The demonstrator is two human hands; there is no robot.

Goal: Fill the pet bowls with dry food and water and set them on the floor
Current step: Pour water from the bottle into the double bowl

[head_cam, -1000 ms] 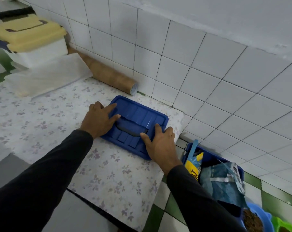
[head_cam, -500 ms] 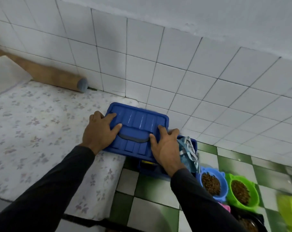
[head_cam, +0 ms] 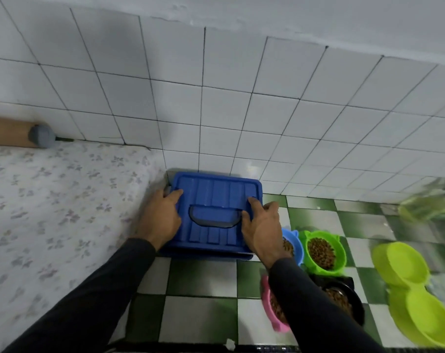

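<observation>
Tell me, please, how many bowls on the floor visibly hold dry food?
4: the blue bowl beside the right hand, green bowl right of it, pink bowl and black bowl nearer, partly hidden by the sleeve.

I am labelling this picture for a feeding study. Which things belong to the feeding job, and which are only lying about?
Job:
- blue lid, held by left hand and right hand
- blue bowl, green bowl, pink bowl, black bowl, all with dry food
- lime double bowl

Lying about:
- cardboard tube
- floral sheet

White tiled wall [head_cam: 216, 103]; green-and-white checkered floor [head_cam: 203, 314]; floral-covered surface [head_cam: 50, 200]
</observation>
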